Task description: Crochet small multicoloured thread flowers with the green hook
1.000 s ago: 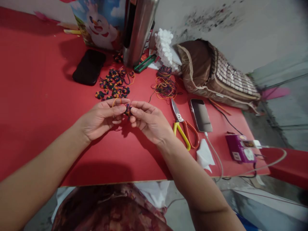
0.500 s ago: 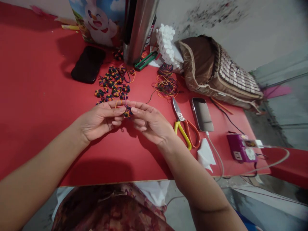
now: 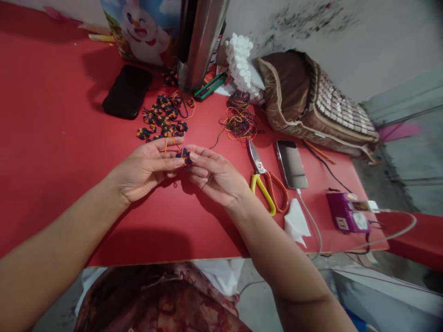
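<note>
A small knotted cord piece in dark, orange and purple strands is pinched between both hands above the red table. My left hand grips its left side between thumb and fingers, with an orange cord looped over the raised index finger. My right hand pinches the right side of it, fingers curled underneath. Just behind the hands lies a pile of similar knotted pieces. A loose tangle of multicoloured cord rests farther back to the right.
Scissors with yellow and red handles lie right of my right hand, near a phone on a cable and white tissue. Behind are a black case, a metal post, a green cutter and a brown cushion.
My left index finger has lifted and straightened, drawing the orange cord loop up. The knotted piece has shifted slightly right and up. My right hand has barely moved.
</note>
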Motion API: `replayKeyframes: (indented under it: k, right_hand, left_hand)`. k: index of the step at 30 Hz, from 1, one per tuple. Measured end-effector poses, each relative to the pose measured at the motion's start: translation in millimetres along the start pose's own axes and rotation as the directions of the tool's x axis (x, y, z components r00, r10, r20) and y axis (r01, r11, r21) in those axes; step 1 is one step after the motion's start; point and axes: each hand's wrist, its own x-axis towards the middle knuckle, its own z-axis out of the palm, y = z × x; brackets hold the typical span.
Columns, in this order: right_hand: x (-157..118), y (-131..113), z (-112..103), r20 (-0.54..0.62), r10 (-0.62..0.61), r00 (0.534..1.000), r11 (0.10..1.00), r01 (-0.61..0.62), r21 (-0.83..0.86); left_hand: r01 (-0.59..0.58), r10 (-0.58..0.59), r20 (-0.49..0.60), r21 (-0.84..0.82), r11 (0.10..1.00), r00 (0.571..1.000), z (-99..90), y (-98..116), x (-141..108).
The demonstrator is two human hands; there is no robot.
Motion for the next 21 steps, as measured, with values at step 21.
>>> replayKeyframes:
  k: [21]
  right_hand:
    - [1.6,-3.3,0.7,0.006,0.076,0.997,0.996,-0.076,0.040]
  left_hand:
    - [-0.029,0.029,0.002,-0.021,0.999,1.000,-0.8,1.0,0.7]
